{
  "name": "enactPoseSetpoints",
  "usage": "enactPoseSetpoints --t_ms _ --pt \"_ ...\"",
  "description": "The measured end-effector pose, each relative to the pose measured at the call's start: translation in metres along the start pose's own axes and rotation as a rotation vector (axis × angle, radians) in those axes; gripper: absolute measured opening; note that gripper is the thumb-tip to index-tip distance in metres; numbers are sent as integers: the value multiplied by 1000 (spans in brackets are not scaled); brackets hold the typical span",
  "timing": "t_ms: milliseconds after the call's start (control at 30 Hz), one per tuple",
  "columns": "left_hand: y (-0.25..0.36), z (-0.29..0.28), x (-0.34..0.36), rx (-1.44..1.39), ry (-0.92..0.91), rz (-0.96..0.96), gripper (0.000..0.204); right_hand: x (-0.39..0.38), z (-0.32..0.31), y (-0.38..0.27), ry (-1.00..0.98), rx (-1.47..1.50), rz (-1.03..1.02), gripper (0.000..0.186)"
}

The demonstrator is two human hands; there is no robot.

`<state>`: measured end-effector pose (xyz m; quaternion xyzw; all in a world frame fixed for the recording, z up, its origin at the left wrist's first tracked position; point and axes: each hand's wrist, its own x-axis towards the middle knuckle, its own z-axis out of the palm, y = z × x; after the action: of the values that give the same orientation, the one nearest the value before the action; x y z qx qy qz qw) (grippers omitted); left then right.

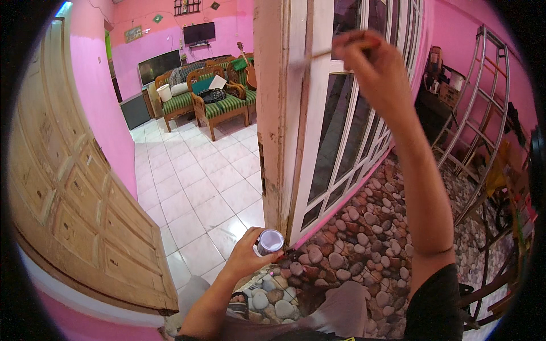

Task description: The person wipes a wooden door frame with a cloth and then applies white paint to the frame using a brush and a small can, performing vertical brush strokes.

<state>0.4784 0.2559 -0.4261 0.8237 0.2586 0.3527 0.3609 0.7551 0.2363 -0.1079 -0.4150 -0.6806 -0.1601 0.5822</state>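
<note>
My left hand [244,259] is wrapped around a small can [271,241] with white paint inside, held low by the foot of the door frame. Raised high on the right, my right hand [376,71] is closed on the thin handle of a paintbrush [322,55]. Its bristle end is smeared by motion and lies over the white strip of the door frame [291,122]; whether it touches the wood I cannot tell. The frame's inner face is worn, brownish pink. Beside it stands a white-framed window [336,131] with dark panes.
A wooden panelled door [85,170] stands open at left. Beyond it, a white tiled floor [193,187] leads to green-striped chairs [224,105] and a guitar [250,74]. At right, a metal ladder [480,108] stands on the pebble-patterned floor [364,227].
</note>
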Motion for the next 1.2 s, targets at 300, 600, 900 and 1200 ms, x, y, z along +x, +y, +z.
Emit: enactPoseSetpoints --t_ms 300,600,900,1200 --pt "-6 -14 -5 35 14 -28 55 -33 -2 -9 -196 -67 101 22" --pt "-7 -9 -2 36 -2 -39 59 61 -12 -22 95 10 -109 15" --pt "-6 -17 -2 21 11 -20 57 -18 -8 -26 40 87 97 22" --pt "-5 -10 0 15 -1 6 56 39 -1 -12 109 -61 -29 24"
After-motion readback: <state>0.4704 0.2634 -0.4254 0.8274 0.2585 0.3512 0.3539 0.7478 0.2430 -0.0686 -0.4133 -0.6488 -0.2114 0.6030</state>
